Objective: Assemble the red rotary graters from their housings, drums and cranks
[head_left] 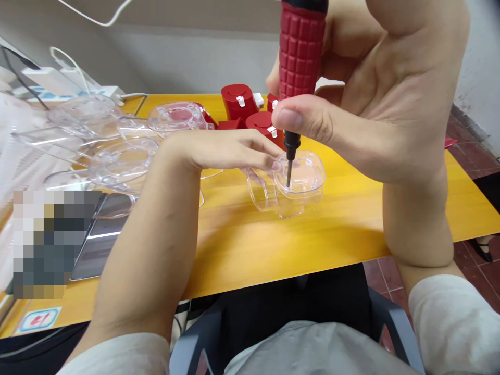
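Screwdriver [300, 54] clamped in my right hand [375, 112], I see its tip at the clear plastic case [307, 179] below that grip; my left hand [230, 148] clasps the case's left side.

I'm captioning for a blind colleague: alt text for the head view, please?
A right hand holds a red-handled screwdriver, its tip at a clear plastic part that the left hand steadies on a yellow table; red parts stand behind.
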The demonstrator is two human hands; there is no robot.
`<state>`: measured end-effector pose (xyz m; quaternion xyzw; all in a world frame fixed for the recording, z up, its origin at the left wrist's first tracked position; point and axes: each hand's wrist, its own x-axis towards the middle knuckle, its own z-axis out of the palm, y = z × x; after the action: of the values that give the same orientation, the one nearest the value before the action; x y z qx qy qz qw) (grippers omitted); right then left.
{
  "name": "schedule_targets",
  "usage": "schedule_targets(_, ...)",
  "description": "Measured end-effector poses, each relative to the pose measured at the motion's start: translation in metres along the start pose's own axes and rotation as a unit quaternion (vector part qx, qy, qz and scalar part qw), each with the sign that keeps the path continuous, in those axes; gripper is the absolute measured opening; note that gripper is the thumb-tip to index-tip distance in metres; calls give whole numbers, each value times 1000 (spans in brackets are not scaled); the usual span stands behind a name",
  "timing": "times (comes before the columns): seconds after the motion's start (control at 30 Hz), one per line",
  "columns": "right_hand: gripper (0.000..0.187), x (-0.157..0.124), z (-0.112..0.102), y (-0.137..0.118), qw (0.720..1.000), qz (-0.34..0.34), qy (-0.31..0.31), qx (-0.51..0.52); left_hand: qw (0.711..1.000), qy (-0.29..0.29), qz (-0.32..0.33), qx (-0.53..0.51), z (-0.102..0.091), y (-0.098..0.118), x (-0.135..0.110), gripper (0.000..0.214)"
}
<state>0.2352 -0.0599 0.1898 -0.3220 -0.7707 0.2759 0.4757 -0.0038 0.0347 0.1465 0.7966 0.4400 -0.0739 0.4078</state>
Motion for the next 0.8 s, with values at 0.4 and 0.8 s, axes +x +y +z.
schedule_targets(0.4,46,-6,-5,-5,998,-12,6,-60,1000,-2,5,0,0,-1,-1,59)
schedule_targets(0.8,73,6,10,6,997,54,16,50,1000,-11,19,-2,1,-1,1,59)
